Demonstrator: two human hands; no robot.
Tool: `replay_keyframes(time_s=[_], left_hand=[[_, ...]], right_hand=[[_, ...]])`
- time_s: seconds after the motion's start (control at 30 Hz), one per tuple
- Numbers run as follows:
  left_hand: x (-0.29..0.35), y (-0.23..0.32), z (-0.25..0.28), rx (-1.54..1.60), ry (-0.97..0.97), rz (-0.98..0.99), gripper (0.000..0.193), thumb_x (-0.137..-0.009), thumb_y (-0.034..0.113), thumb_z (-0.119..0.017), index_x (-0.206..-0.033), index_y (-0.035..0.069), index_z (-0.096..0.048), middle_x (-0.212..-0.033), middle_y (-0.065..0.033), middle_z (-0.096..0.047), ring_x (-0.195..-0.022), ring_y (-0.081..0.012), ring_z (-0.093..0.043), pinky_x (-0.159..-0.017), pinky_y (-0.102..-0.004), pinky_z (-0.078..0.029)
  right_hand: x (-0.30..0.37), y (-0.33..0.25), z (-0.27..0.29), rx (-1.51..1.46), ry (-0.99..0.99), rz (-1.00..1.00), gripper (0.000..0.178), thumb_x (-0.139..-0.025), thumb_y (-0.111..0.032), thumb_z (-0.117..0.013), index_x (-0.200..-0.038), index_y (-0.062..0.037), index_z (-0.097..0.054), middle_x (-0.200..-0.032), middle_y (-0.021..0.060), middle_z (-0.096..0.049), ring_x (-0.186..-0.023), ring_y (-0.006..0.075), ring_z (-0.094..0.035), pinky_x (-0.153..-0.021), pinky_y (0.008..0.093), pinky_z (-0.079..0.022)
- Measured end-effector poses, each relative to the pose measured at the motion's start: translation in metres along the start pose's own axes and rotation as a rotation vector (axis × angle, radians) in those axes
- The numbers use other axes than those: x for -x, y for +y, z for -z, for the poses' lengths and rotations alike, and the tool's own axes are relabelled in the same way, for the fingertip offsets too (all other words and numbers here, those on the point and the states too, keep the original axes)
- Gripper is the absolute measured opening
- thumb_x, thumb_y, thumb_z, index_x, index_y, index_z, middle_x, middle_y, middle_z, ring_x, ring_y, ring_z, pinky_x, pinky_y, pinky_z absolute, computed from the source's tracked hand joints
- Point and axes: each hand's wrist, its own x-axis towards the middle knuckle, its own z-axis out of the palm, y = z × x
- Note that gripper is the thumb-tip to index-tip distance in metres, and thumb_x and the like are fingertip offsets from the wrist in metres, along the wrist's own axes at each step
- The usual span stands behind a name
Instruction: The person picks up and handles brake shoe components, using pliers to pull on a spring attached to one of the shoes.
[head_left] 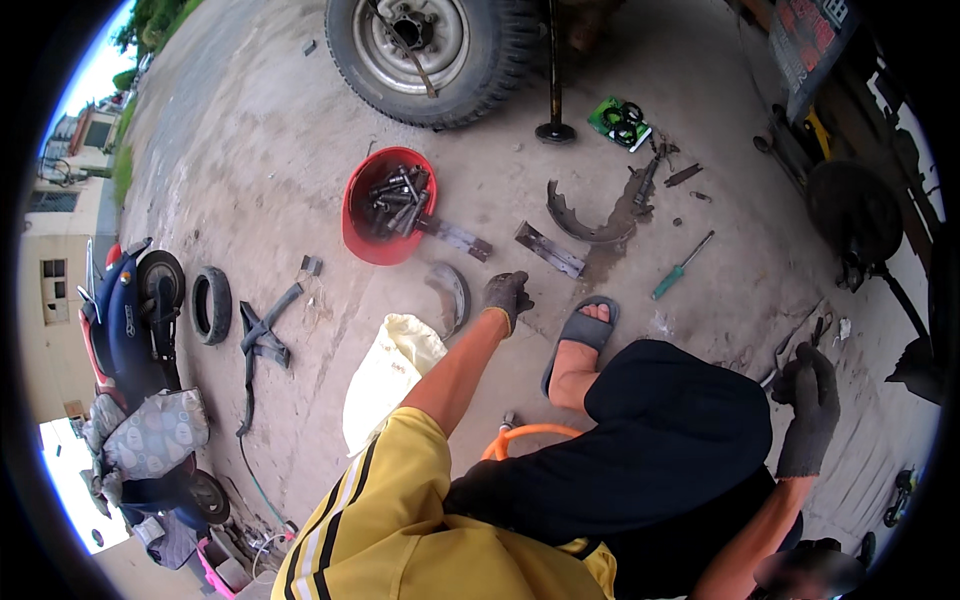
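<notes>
My left hand (508,300), in a dark work glove, is closed just above the concrete; whatever its curled fingers hold is hidden. Beside it on the left lies a curved brake shoe (456,300), somewhat blurred. A second brake shoe (585,228) rests farther off, on an oily stain. Between them is a flat metal brake shoe piece (550,250), and another such strip (458,240) touches a red helmet (350,222) full of sockets (400,198). Out on the right, my gloved right hand (808,405) has its fingers drawn together near a thin dark metal piece (819,328); its grip is unclear.
A wheel (440,60) and a jack stand (555,131) are at the far side. Nearby lie a green screwdriver (682,268), a green package with black rings (621,124), a cream bag (393,370) and an orange hose (540,432). A motorbike (128,315) stands left.
</notes>
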Motion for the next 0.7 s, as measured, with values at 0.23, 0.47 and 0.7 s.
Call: replay_keyframes(time_s=[0.23,0.47,0.7], left_hand=[[0.007,-0.004,-0.005,-0.546,0.108,-0.526,0.043,-0.078,0.022,-0.078,-0.111,-0.001,-0.062,-0.095,-0.0095,-0.069,-0.085,-0.0197,-0.064,-0.072,-0.0332,-0.052],[-0.011,0.009,-0.010,-0.479,0.024,-0.553,0.037,-0.076,0.018,-0.079,-0.105,0.002,-0.062,-0.094,-0.0121,-0.071,-0.088,-0.0255,-0.066,-0.079,-0.0379,-0.051],[0.004,0.019,-0.030,-0.814,0.012,-0.810,0.023,-0.083,0.016,-0.072,-0.101,0.002,-0.067,-0.087,-0.0170,-0.068,-0.078,-0.0311,-0.066,-0.070,-0.0376,-0.053]], right_hand=[[0.000,0.017,0.005,-0.017,-0.051,-0.023,0.036,-0.098,-0.020,-0.057,-0.124,0.0042,-0.061,-0.096,0.0072,-0.065,-0.078,0.0148,-0.062,-0.071,0.0291,-0.051],[-0.001,0.020,0.011,-0.007,-0.008,-0.038,0.036,-0.097,-0.019,-0.060,-0.126,0.0025,-0.061,-0.103,0.0085,-0.066,-0.085,0.0138,-0.061,-0.075,0.0286,-0.051],[-0.003,0.018,0.001,0.111,0.041,0.038,0.036,-0.096,-0.017,-0.060,-0.128,0.0009,-0.060,-0.113,0.0096,-0.066,-0.092,0.0148,-0.062,-0.082,0.0295,-0.051]])
